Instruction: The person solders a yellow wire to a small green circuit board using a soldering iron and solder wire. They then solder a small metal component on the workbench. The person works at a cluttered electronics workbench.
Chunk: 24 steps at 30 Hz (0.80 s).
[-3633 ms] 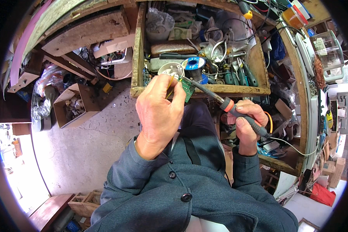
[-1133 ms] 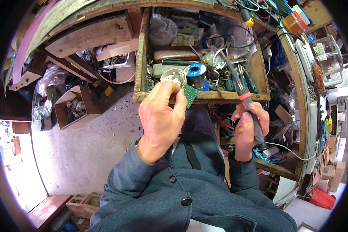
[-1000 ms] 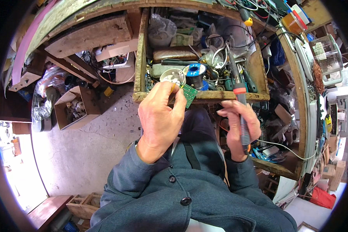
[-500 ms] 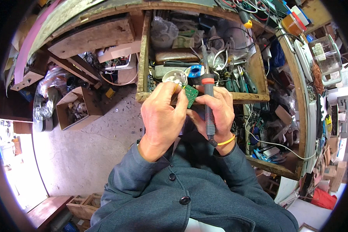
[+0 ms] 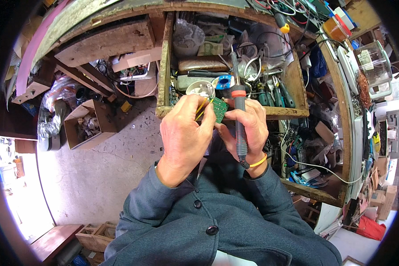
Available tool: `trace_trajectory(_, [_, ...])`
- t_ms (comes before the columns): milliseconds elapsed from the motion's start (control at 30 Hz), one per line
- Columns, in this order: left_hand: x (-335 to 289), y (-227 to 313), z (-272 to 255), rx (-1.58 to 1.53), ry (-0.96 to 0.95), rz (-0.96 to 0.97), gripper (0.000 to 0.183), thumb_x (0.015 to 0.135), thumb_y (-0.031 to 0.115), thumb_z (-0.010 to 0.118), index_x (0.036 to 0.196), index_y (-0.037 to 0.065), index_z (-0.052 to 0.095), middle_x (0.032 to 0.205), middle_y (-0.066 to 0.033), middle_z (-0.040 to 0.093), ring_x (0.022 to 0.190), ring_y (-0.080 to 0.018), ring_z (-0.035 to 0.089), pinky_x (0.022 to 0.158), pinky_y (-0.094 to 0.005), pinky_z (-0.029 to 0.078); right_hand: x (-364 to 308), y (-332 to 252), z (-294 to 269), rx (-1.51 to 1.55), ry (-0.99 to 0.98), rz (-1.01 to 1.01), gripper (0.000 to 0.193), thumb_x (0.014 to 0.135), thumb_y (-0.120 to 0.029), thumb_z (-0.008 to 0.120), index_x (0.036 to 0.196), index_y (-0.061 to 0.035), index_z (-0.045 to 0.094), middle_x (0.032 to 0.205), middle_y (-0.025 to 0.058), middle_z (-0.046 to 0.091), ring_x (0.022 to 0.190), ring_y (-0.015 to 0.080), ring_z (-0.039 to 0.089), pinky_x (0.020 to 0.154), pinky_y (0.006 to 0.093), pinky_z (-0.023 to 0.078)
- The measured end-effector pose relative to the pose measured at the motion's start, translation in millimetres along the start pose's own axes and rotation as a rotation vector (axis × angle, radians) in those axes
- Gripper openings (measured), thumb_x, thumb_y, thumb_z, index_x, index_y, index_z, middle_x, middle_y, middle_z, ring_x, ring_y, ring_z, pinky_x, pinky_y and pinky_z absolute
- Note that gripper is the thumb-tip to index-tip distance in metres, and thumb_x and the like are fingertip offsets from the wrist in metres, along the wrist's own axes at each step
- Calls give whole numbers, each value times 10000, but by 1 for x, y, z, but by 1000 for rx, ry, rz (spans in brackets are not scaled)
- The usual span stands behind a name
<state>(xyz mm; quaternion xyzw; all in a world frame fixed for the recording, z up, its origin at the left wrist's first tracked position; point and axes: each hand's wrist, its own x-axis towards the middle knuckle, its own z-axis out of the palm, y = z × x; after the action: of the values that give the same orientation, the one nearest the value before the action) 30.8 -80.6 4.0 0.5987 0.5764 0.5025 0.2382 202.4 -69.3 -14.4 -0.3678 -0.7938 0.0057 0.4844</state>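
Wire [image 5: 201, 109] in narrow pinch of left hand [image 5: 185, 130], soldering iron [image 5: 239, 106] in curled right hand [image 5: 252, 128] beside circuit board [image 5: 220, 109]

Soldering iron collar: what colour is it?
Orange-red; the collar on the soldering iron shows best in the head view, the only one.

1. From the wearer's head, we look steeply down through a wide fisheye, the left hand [image 5: 185, 133] and right hand [image 5: 252, 127] close below us.
2. We face the open drawer [image 5: 288, 113] beyond the grip, with the jacket [image 5: 177, 221] on its near side.
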Motion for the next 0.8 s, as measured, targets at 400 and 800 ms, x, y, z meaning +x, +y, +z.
trace_trajectory(400, [2, 20, -25, 307, -110, 100, 181, 907, 91, 784, 1080, 41, 766, 1024, -130, 708, 896, -349, 733, 762, -407, 576, -1, 0, 0, 7, -16, 0, 430, 808, -148, 935, 1132, -104, 656, 1180, 138, 778, 1092, 355, 702, 1041, 495, 510])
trace_trajectory(800, [33, 9, -34, 308, -200, 294, 139, 930, 100, 778, 1056, 47, 751, 976, -118, 671, 840, -335, 712, 704, -414, 550, 2, 1, 0, 29, 5, 0, 433, 778, -144, 930, 1128, -148, 674, 1103, 77, 788, 1028, 293, 726, 982, 468, 500])
